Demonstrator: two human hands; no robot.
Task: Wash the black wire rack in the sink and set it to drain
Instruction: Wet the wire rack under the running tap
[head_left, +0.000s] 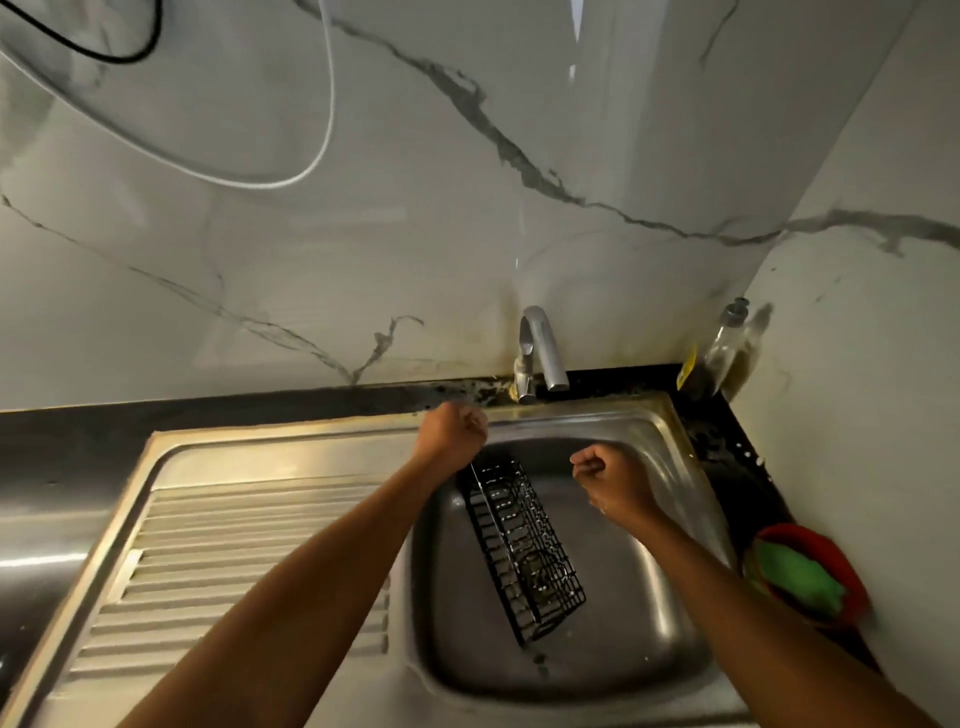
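inside the square basin of a stainless steel sink (670, 613): a long black wire rack (522, 551), set slantwise, near end low by the drain, far end raised toward the back wall of the basin. wet, with droplets on the wires. at that raised far end, left hand (453, 434), fingers curled and gripping the rack's top edge. right hand (605, 475) above the basin just beside the rack, apart from it, curled into a fist with nothing seen in it. behind, a bent grey metal tap (537, 353). left of the basin, a ribbed steel drainboard (234, 561). on the dark counter (748, 467) at right, a round red bowl (789, 532) holding a green cloth (802, 577); in the corner, a clear bottle with a grey cap (730, 348).
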